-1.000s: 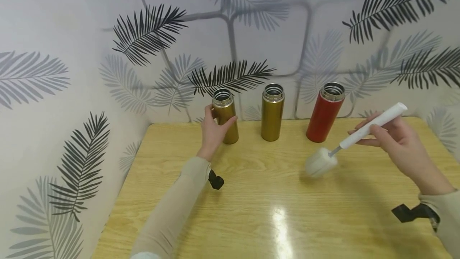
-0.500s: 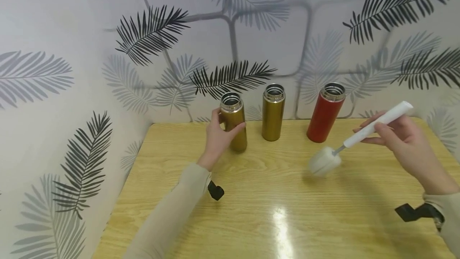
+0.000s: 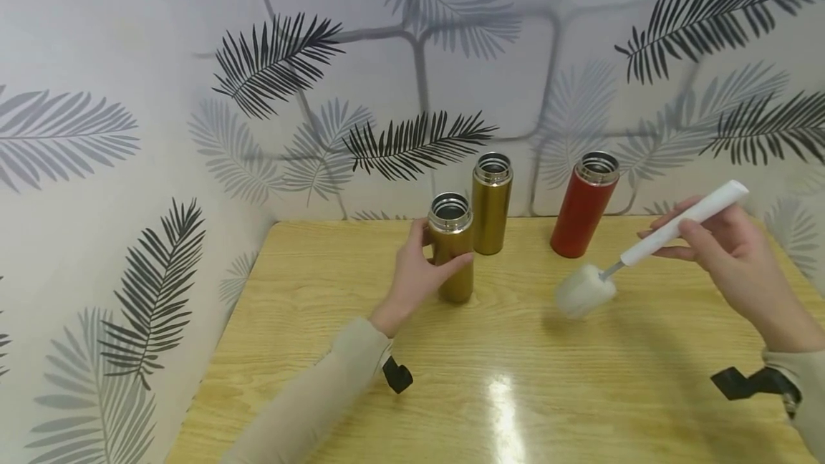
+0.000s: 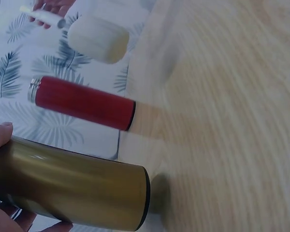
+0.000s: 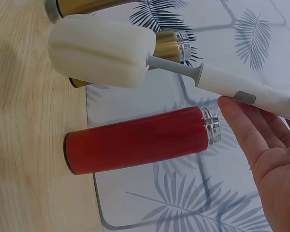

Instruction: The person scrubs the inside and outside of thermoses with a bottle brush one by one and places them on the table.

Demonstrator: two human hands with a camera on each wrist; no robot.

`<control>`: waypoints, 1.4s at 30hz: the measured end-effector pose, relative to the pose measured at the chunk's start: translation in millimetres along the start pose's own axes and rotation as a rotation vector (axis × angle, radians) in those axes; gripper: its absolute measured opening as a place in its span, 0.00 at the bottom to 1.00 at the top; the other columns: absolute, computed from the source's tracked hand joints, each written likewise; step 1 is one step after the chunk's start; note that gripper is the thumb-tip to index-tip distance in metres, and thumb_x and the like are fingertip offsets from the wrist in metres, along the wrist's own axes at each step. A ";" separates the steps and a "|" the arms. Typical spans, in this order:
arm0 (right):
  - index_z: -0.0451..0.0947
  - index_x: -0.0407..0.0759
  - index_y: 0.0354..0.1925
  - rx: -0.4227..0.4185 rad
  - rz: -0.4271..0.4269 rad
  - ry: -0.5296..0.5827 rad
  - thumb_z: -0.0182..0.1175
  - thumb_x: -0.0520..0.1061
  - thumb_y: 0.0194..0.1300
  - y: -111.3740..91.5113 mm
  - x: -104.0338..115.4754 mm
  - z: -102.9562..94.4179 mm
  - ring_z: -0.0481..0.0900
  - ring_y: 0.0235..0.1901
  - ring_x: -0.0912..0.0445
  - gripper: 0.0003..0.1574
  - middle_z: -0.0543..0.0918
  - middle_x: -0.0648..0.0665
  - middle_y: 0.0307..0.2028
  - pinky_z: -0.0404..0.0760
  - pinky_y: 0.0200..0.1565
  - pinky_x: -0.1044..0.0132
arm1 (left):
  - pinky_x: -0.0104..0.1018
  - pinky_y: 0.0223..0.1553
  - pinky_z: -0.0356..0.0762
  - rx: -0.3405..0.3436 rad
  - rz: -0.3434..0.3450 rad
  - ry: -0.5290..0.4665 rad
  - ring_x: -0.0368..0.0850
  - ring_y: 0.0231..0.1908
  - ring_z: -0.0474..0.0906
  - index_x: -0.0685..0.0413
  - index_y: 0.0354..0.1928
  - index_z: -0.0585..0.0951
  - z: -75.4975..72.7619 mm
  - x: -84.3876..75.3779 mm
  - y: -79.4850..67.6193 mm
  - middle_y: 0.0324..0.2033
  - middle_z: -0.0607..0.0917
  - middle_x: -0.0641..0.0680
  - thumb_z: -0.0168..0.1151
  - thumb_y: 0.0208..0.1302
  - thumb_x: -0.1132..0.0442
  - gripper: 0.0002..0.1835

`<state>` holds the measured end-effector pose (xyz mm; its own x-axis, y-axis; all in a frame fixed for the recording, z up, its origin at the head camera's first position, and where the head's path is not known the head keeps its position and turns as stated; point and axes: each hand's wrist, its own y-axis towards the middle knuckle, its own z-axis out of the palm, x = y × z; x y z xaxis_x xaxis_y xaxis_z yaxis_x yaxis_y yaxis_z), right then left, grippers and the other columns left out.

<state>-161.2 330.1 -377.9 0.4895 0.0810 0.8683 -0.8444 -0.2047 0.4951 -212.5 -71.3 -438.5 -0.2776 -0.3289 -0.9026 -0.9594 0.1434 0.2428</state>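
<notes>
My left hand [image 3: 422, 271] grips an open gold thermos bottle [image 3: 452, 253] round its body, fingers behind and thumb in front. The bottle is upright, and its base [image 4: 135, 198] seems to be just above the tabletop in the left wrist view. My right hand [image 3: 735, 256] holds a sponge bottle brush [image 3: 683, 224] by its white handle. The brush's pale sponge head [image 5: 101, 50] points down and left, held over the table. A second gold bottle [image 3: 492, 203] stands behind the held one, and a red bottle [image 3: 583, 206] stands further right. Both are without lids.
The light wooden table [image 3: 361, 407] reaches back to a wall [image 3: 477, 77] with leaf-patterned paper. The two standing bottles are near the table's back edge. Another wall with leaves [image 3: 97, 235] borders the table on the left.
My left hand has brought the gold bottle to the right and nearer to me, now partly in front of the second gold one. The brush has shifted slightly right.
</notes>
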 end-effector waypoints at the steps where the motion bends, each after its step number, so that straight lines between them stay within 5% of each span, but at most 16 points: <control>1: 0.62 0.16 0.61 0.008 -0.008 0.015 0.42 0.25 0.78 -0.1 0.1 0.0 0.87 0.52 0.53 0.17 0.85 0.39 0.51 0.88 0.46 0.62 | 0.50 0.59 0.81 0.012 0.003 -0.003 0.52 0.61 0.77 0.54 0.69 0.68 2.3 -0.6 -2.2 0.61 0.80 0.56 0.80 0.60 0.55 0.40; 10: 0.65 0.23 0.63 0.034 -0.036 0.052 0.39 0.23 0.77 -1.3 -1.9 -1.3 0.86 0.54 0.53 0.20 0.85 0.38 0.52 0.87 0.48 0.63 | 0.48 0.58 0.82 0.117 0.010 -0.051 0.49 0.61 0.76 0.53 0.69 0.68 19.9 -7.3 -20.6 0.61 0.79 0.55 0.80 0.60 0.57 0.40; 22: 0.67 0.26 0.61 0.040 -0.045 0.026 0.39 0.24 0.79 -0.4 1.9 -0.1 0.87 0.55 0.53 0.18 0.85 0.38 0.52 0.86 0.49 0.66 | 0.50 0.57 0.83 0.150 0.056 -0.076 0.49 0.59 0.77 0.54 0.66 0.69 37.0 -5.2 -26.8 0.59 0.80 0.54 0.80 0.60 0.57 0.37; 30: 0.70 0.26 0.60 -0.062 -0.037 -0.035 0.44 0.26 0.79 1.0 11.4 6.3 0.87 0.52 0.55 0.16 0.85 0.39 0.50 0.85 0.48 0.69 | 0.45 0.56 0.83 0.160 0.057 -0.064 0.46 0.59 0.77 0.52 0.67 0.69 40.6 -3.4 -27.5 0.59 0.80 0.52 0.80 0.59 0.56 0.38; 42: 0.62 0.17 0.60 -0.079 -0.206 0.106 0.42 0.22 0.76 18.6 33.4 19.0 0.86 0.52 0.47 0.17 0.81 0.32 0.50 0.85 0.52 0.63 | 0.46 0.57 0.82 0.178 0.084 -0.048 0.45 0.60 0.77 0.51 0.69 0.68 41.6 2.7 -27.1 0.61 0.79 0.51 0.79 0.61 0.54 0.39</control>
<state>-156.4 310.5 -340.3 0.6311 0.2154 0.7452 -0.7456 -0.0966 0.6593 -185.2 -37.2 -462.3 -0.3497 -0.2647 -0.8987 -0.9077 0.3330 0.2552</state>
